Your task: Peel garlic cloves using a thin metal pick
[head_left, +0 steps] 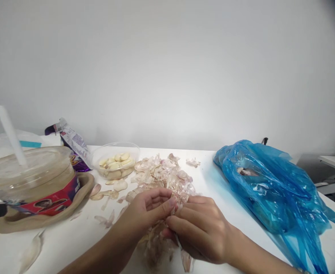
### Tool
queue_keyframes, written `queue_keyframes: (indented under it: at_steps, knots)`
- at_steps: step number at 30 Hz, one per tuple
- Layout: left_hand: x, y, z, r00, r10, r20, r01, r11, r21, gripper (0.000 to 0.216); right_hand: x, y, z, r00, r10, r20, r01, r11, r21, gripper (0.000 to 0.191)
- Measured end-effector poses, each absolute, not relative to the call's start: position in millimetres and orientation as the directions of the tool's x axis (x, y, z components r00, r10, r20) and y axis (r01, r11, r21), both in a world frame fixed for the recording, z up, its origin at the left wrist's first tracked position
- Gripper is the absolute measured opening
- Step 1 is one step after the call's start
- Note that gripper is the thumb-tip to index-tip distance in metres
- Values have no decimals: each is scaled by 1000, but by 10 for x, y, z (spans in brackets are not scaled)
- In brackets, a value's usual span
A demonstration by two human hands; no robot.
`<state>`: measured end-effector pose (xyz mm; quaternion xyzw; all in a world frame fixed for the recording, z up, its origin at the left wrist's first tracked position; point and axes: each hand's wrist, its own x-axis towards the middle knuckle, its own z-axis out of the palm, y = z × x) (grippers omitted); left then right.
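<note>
Both hands meet low in the head view: the left hand [146, 211] and right hand [201, 228] have their fingers pinched together around a garlic piece [180, 207], which they mostly hide. It sits at the near edge of a heap of garlic skins [164, 173] on the white tabletop [207, 182]. Behind the heap to the left stands a clear bowl of peeled cloves [116, 161]. A lidded drink cup [30, 179] with a straw is far left and a blue plastic bag [270, 186] lies to the right.
</note>
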<state>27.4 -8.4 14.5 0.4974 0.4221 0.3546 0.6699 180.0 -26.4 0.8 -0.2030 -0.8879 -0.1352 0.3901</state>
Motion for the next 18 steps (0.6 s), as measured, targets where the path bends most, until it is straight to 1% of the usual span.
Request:
queue_keyframes:
  at_steps: [5, 9, 14, 18]
  knots:
    - [270, -82, 142, 389, 895, -219, -57, 260, 964, 26, 1803, -254, 10, -638, 273, 720, 482, 871, 97, 24]
    - [271, -54, 93, 385, 897, -216, -37, 249, 968, 25, 1808, -249, 16, -646, 284, 708, 473, 878, 80, 26]
    - [278, -13, 24, 410, 890, -200, -6, 222, 975, 27, 1810, -243, 10, -700, 334, 631, 483, 873, 74, 25]
    - [299, -30, 21, 403, 898, -177, -4, 195, 981, 23, 1820, -232, -25, -716, 354, 602, 489, 869, 70, 24]
